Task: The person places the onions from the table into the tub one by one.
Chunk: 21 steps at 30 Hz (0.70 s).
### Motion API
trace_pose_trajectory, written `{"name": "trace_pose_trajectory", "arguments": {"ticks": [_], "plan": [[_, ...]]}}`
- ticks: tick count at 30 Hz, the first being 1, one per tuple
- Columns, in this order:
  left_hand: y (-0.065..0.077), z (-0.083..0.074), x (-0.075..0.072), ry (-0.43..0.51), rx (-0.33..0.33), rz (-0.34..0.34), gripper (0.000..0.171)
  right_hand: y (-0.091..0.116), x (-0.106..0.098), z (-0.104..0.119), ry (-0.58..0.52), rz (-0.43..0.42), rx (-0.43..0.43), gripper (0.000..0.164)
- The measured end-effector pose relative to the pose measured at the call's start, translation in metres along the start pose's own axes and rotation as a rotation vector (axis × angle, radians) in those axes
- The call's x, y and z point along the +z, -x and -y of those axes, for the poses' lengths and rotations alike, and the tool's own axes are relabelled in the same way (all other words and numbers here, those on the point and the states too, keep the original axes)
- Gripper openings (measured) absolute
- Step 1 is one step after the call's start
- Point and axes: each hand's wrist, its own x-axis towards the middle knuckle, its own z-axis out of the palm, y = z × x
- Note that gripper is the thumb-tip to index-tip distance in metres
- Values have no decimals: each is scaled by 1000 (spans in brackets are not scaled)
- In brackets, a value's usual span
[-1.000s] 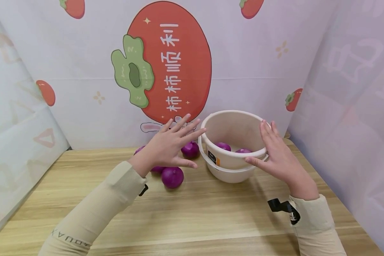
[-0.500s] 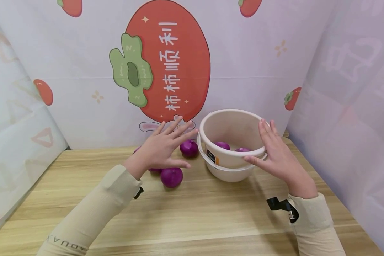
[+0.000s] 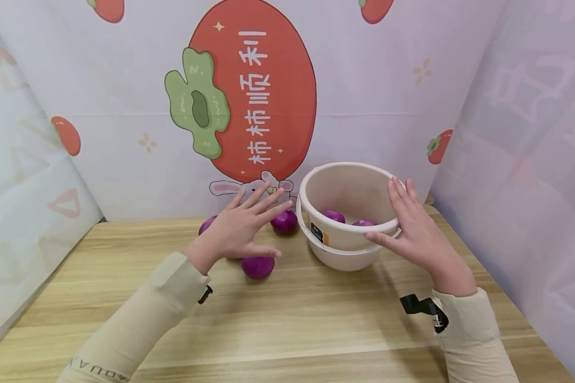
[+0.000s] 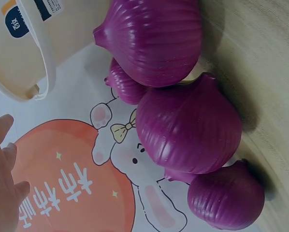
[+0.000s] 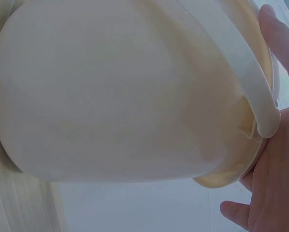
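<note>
My left hand (image 3: 237, 229) hovers with fingers spread over a group of purple onions, and partly hides them. The front onion (image 3: 257, 267) shows below the thumb, while another onion (image 3: 285, 222) lies close to the bucket. In the left wrist view, several onions (image 4: 189, 125) sit close together, with my fingers at the left edge. A pale plastic bucket (image 3: 345, 259) with its handle down stands upright on the right. Two onions show inside it, one being the left onion (image 3: 334, 216). My right hand (image 3: 419, 239) rests straight fingers and thumb against the bucket's right rim.
The bucket and onions stand on a wooden table (image 3: 287, 330). Behind them hangs a cloth backdrop (image 3: 364, 106) printed with a large persimmon. Light cloth walls close off the left and right sides.
My left hand has drawn a little to the left, away from the bucket. The right hand keeps its place on the rim, and the bucket and onions have not moved.
</note>
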Motion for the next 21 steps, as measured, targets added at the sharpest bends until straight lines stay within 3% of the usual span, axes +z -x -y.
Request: {"name": "trace_pose_trajectory", "arguments": {"ticks": [8, 21], "plan": [[5, 1, 9, 10, -8, 39, 98, 0, 0, 0, 2, -4, -4, 111], [9, -3, 21, 40, 33, 122, 97, 0, 0, 0, 3, -2, -1, 111]]}}
